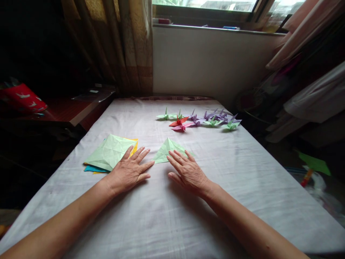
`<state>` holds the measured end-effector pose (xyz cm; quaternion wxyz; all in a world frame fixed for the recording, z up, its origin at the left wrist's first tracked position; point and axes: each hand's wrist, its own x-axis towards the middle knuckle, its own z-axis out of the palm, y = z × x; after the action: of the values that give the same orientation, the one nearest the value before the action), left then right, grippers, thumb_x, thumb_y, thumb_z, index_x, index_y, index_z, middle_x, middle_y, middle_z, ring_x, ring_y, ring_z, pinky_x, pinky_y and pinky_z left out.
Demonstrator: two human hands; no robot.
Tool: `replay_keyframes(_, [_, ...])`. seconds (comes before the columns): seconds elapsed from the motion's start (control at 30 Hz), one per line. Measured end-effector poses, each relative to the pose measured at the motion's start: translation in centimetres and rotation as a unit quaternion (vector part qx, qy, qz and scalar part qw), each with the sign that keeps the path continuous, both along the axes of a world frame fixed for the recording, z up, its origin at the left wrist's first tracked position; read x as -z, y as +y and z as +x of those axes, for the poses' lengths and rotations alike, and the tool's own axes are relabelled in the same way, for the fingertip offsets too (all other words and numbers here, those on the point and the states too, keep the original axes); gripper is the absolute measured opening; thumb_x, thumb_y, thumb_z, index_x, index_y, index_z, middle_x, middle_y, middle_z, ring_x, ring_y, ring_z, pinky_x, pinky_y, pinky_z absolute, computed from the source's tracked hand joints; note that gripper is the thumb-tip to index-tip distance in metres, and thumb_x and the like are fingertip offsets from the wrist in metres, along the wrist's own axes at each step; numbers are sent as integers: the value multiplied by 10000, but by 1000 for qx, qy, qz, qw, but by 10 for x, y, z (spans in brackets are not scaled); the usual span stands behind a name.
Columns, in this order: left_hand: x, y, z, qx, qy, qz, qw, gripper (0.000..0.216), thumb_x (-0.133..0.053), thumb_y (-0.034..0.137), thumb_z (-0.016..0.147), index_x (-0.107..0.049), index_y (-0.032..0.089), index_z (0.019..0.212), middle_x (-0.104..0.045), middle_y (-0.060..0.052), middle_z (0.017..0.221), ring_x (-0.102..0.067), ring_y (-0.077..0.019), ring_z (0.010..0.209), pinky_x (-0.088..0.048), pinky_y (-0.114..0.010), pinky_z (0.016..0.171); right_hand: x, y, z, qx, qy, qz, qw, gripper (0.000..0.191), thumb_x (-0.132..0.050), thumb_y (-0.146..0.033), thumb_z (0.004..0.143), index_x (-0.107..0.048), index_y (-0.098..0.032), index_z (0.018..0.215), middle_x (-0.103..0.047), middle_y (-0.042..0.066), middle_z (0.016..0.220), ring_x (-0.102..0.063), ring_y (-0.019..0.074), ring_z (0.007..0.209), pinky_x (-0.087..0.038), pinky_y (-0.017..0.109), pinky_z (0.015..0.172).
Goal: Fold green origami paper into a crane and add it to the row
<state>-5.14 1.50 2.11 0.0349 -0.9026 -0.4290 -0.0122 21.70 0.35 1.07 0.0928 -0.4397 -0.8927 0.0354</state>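
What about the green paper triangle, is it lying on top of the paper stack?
No, the green paper triangle lies on the cloth, to the right of the paper stack.

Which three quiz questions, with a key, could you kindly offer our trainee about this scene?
1. Which hand overlaps the paper stack in this view?
2. True or false: the paper cranes stand farther from the person than the triangular green paper does.
3. Which colour tops the stack? A) yellow; B) pale green; C) blue.

Key: 1. The left hand. 2. True. 3. B.
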Motion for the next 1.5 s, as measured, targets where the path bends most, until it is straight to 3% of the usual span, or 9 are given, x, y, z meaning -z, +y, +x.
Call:
replay_keyframes(0.13, [0, 22, 2, 8, 14, 7, 1000, 444, -515, 559, 930, -591, 377, 1327, -422, -52, 1547, -315, -295, 1454, -85, -530, 1189, 5, 11, -10, -13, -16, -62, 998, 585, -465, -466, 983, -410, -171, 1485, -349, 105, 1563, -310, 297, 1456, -229, 576, 1182])
replay_keyframes(0.37, [2, 5, -11, -20, -6, 22, 1000, 460, -538, 585, 909, -607, 367, 1309, -457, -70, 1523, -344, -302, 1441, -100, -539, 1186, 13, 16, 30, 30, -22, -51, 998, 561, -488, -419, 979, -426, -167, 1476, -386, 124, 1544, -342, 284, 1442, -270, 536, 1173])
replay_keyframes(0.53, [-7, 11, 12, -50, -29, 67, 996, 315, -510, 481, 955, -749, 279, 986, -564, -76, 1427, -413, -338, 1392, -191, -585, 1159, 13, 17, 37, 55, -2, -43, 998, 489, -483, -386, 982, -500, -169, 1420, -433, 135, 1517, -384, 293, 1419, -281, 563, 1154])
replay_keyframes(0.67, [6, 26, 42, -120, -93, 80, 985, 390, -563, 475, 924, -687, 205, 1176, -610, -126, 1367, -459, -371, 1348, -245, -621, 1140, 12, 20, 32, 62, 31, -44, 997, 417, -479, -358, 985, -566, -177, 1350, -495, 148, 1472, -432, 287, 1386, -305, 556, 1136])
replay_keyframes(0.83, [32, 27, 48, -131, -162, 40, 977, 462, -611, 457, 891, -612, 203, 1277, -635, -108, 1340, -483, -365, 1335, -247, -649, 1141, 13, 25, 33, 55, 63, -38, 996, 382, -504, -331, 973, -583, -186, 1318, -533, 137, 1443, -455, 283, 1369, -311, 547, 1135])
replay_keyframes(1.0, [39, 18, 47, -97, -213, 68, 970, 439, -606, 315, 903, -552, 213, 1327, -641, -93, 1335, -527, -338, 1304, -304, -638, 1113, 18, 27, 33, 48, 88, -14, 995, 360, -517, -295, 963, -588, -190, 1300, -554, 136, 1422, -477, 288, 1351, -318, 559, 1124])
replay_keyframes(1.2, [33, 16, 56, 2, -262, 146, 954, 175, -521, 149, 947, -626, 222, 1067, -744, -31, 1145, -622, -268, 1206, -335, -561, 1120, 29, 28, 33, 45, 120, 38, 991, 368, -507, -254, 946, -571, -178, 1301, -583, 144, 1389, -528, 284, 1304, -317, 568, 1127])
replay_keyframes(1.33, [25, 17, 57, 46, -249, 202, 946, 165, -506, 118, 955, -626, 223, 996, -776, 20, 1018, -665, -265, 1141, -310, -561, 1136, 29, 29, 33, 57, 180, 125, 974, 454, -527, -225, 918, -488, -175, 1368, -579, 158, 1387, -533, 274, 1297, -364, 537, 1107])
replay_keyframes(1.5, [19, 13, 56, 66, -235, 235, 941, 220, -478, 59, 941, -620, 195, 1039, -776, 9, 900, -733, -205, 960, -317, -514, 1158, 8, 22, 29, 80, 221, 250, 939, 640, -612, -205, 870, -368, -173, 1461, -447, 199, 1485, -417, 299, 1386, -391, 501, 1090])
